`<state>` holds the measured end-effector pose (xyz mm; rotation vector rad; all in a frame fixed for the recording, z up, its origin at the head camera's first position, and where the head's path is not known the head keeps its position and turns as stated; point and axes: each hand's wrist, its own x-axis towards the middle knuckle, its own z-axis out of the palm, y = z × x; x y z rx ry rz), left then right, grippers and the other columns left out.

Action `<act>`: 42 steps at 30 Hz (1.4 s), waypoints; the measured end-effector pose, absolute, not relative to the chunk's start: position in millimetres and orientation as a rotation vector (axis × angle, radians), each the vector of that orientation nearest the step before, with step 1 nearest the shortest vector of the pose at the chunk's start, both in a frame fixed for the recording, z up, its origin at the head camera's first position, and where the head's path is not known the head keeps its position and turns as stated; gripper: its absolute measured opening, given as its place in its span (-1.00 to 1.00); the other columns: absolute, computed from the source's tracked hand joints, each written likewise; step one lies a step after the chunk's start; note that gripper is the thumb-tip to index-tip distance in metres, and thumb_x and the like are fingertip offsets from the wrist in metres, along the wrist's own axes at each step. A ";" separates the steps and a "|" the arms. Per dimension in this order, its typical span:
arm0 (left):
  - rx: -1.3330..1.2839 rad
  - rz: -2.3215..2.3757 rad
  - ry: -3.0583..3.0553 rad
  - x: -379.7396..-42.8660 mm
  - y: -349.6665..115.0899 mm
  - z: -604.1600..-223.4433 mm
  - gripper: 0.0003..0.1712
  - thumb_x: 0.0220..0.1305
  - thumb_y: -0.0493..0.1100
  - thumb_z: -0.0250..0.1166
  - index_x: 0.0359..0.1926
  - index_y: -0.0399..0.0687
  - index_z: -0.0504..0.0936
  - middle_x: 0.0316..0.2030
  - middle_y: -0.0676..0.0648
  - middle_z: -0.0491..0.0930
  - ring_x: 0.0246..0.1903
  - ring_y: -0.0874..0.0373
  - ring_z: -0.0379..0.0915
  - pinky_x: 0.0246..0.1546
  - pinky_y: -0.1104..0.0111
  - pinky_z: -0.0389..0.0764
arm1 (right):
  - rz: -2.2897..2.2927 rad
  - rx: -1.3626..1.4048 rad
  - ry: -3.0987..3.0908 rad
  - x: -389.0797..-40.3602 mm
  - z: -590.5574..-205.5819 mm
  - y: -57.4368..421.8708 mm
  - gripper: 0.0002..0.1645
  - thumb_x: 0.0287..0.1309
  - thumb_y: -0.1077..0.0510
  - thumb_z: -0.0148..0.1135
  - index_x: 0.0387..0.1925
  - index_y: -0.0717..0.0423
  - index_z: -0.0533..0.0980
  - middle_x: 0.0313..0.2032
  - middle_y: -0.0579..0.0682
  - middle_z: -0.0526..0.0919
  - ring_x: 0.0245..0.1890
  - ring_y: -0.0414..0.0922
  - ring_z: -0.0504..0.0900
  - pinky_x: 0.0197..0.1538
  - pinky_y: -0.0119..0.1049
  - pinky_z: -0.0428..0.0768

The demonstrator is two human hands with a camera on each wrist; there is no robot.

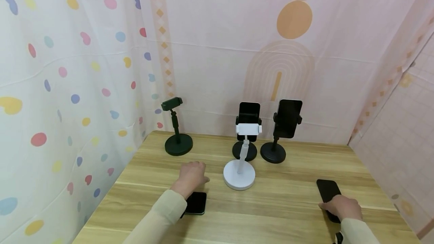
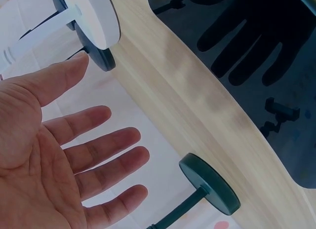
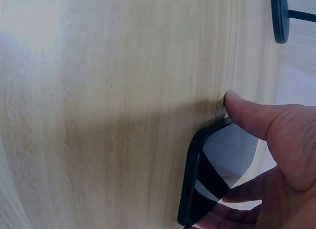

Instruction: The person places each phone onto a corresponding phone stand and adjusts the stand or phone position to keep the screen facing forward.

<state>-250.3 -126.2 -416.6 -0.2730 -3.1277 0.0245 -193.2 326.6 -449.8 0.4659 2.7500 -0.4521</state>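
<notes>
My left hand [image 1: 190, 178] hovers just beyond a black smartphone [image 1: 196, 203] lying on the wooden table. Its fingers are spread and relaxed, with nothing in the palm [image 2: 44, 170]. The dark screen [image 2: 247, 86] mirrors those fingers. At the right, a second black smartphone [image 1: 328, 189] lies flat, partly covered by my right hand [image 1: 343, 207]. The right thumb [image 3: 249, 113] is at one long side of this phone, and the other fingers [image 3: 242, 194] curl at the opposite side, gripping it across its width.
A dark green phone stand [image 1: 179, 144] is at the back left. In the middle stands a white phone stand [image 1: 239, 176]. Behind it, two black stands hold upright phones, one [image 1: 249, 110] partly hidden, the other [image 1: 288, 119] farther right. Curtains [image 1: 210, 74] hang behind the table.
</notes>
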 end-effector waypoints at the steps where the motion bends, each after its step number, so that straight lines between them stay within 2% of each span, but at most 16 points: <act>1: -0.273 0.024 -3.127 -250.5 -126.3 -416.7 -0.58 0.11 0.11 0.49 -0.19 -0.10 0.68 -0.36 -0.08 0.63 -0.33 -0.02 0.59 -0.17 0.02 0.59 | -0.467 0.492 2.748 -193.3 -450.6 326.1 -0.20 0.16 -0.19 0.30 -0.08 0.59 0.51 -0.08 0.74 0.34 0.02 0.55 0.34 0.07 0.23 0.43; 8: -0.262 -0.012 -3.142 -251.2 -125.1 -416.9 -0.57 0.11 0.11 0.49 -0.15 -0.10 0.68 -0.29 -0.10 0.65 -0.23 -0.07 0.60 -0.06 -0.06 0.54 | -0.472 0.479 2.748 -193.6 -454.7 329.4 -0.19 0.17 -0.17 0.28 -0.09 0.63 0.48 -0.15 0.65 0.43 -0.02 0.55 0.34 0.07 0.24 0.39; 13: -0.267 -0.021 -3.142 -251.5 -124.2 -417.2 -0.58 0.11 0.11 0.49 -0.18 -0.11 0.68 -0.30 -0.11 0.65 -0.22 -0.08 0.60 -0.05 -0.08 0.54 | -0.540 0.511 2.748 -192.5 -456.2 331.5 -0.15 0.13 -0.18 0.31 -0.06 0.63 0.45 -0.15 0.71 0.36 -0.03 0.58 0.33 0.01 0.26 0.43; 18: -0.265 -0.013 -3.137 -250.9 -123.1 -415.8 -0.58 0.12 0.11 0.48 -0.19 -0.11 0.68 -0.32 -0.11 0.64 -0.23 -0.08 0.60 -0.08 -0.07 0.55 | -0.591 0.499 2.788 -190.6 -455.7 332.6 -0.14 0.08 -0.17 0.34 -0.09 0.64 0.43 -0.16 0.69 0.39 -0.07 0.56 0.37 -0.05 0.25 0.45; 23: -0.259 -0.019 -3.145 -250.1 -120.8 -414.5 -0.54 0.13 0.11 0.47 -0.09 -0.10 0.69 -0.27 -0.12 0.65 -0.18 -0.09 0.59 -0.07 -0.08 0.55 | -0.575 0.454 2.810 -188.9 -456.3 335.2 -0.15 0.06 -0.19 0.34 -0.13 0.62 0.46 -0.15 0.61 0.50 -0.14 0.44 0.50 -0.08 0.19 0.50; 26: -0.264 -0.021 -3.145 -249.6 -119.6 -413.8 -0.53 0.14 0.11 0.46 -0.06 -0.10 0.69 -0.23 -0.13 0.66 -0.15 -0.11 0.59 -0.05 -0.10 0.54 | -0.587 0.453 2.826 -188.5 -457.8 336.2 -0.20 0.01 -0.19 0.33 -0.20 0.58 0.49 -0.22 0.54 0.54 -0.23 0.34 0.56 -0.15 0.14 0.54; 33: -0.281 -0.006 -3.121 -247.8 -121.0 -414.3 -0.57 0.13 0.11 0.46 -0.14 -0.09 0.69 -0.30 -0.10 0.65 -0.23 -0.07 0.59 -0.10 -0.05 0.56 | -0.622 0.472 2.848 -189.4 -460.7 333.0 -0.26 -0.02 -0.19 0.32 -0.29 0.52 0.53 -0.32 0.46 0.58 -0.35 0.21 0.59 -0.28 0.06 0.57; 42: -0.296 0.017 -3.092 -245.5 -123.4 -414.6 -0.59 0.12 0.12 0.47 -0.17 -0.06 0.70 -0.34 -0.08 0.65 -0.28 -0.02 0.59 -0.17 0.01 0.58 | -0.656 0.466 2.865 -195.1 -458.9 320.9 -0.19 0.00 -0.23 0.30 -0.24 0.56 0.53 -0.26 0.55 0.53 -0.25 0.33 0.54 -0.26 0.11 0.56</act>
